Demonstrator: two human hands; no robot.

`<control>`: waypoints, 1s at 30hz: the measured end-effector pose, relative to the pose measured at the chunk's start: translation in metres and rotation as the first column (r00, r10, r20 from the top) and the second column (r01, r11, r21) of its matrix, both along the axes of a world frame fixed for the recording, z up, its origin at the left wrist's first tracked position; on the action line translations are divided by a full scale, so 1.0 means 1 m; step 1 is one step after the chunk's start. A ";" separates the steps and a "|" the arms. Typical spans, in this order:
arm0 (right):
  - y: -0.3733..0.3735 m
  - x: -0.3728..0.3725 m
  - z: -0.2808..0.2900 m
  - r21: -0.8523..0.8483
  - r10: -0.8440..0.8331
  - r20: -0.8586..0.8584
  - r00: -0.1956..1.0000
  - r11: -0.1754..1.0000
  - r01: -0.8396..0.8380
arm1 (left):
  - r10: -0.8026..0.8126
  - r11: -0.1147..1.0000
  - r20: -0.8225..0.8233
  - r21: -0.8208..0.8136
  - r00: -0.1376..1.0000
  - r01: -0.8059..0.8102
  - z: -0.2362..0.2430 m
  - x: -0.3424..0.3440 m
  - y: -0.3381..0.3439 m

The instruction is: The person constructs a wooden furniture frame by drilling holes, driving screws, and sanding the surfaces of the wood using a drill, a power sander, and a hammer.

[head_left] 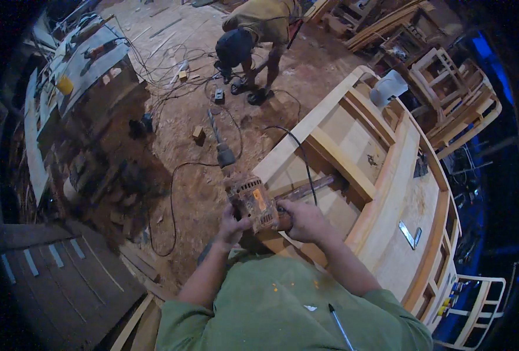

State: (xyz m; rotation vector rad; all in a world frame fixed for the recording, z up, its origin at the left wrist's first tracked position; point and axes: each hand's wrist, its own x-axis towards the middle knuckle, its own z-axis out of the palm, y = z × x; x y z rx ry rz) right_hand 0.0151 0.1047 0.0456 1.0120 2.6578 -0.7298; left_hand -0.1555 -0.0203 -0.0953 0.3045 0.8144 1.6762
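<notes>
Both of my hands hold a dusty power drill (pixel 249 200) with an orange label and a long bit (pixel 215 128) pointing away from me over the dirty floor. My left hand (pixel 231 225) grips the drill's left side, fingers curled. My right hand (pixel 300 219) is closed around its rear handle at the right. A black cord loops above it. Beside the drill on the right is a large pale wooden frame (pixel 329 149) with crosspieces and a curved edge; a metal square (pixel 410 235) lies on its panel.
Another person (pixel 253 35) bends over the floor ahead, among cables. A cluttered workbench (pixel 92 58) with a yellow container is at upper left, dark boards (pixel 66 286) at lower left. Stacked chair frames (pixel 438 79) and a white container (pixel 388 88) are at right. A wood block (pixel 198 134) lies on the floor.
</notes>
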 end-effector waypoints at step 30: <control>-0.015 0.007 -0.021 -0.044 -0.148 -0.149 0.978 0.989 0.143 | -0.081 0.996 0.068 0.053 0.994 0.077 0.028 -0.008 0.006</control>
